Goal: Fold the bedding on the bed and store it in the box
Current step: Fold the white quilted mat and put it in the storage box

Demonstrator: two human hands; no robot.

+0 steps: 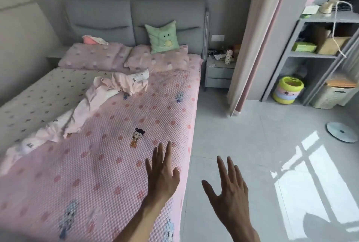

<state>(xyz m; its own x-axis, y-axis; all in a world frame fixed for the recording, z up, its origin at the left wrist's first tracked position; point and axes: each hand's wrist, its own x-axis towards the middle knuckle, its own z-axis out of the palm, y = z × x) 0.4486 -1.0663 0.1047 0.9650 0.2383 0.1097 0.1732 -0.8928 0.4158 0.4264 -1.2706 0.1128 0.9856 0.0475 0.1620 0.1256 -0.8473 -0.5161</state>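
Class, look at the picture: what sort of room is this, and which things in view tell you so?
Most likely a home bedroom: a bed with a padded grey headboard, pink pillows, and a bedside cabinet.

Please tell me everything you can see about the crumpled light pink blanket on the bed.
The light pink blanket lies unfolded and crumpled in a long diagonal heap across the bed. It looks like thin soft cloth, pale pink with white parts bearing small dark prints. It rests partly on the pink quilted cover, partly on the white patterned sheet. Neither hand touches it.
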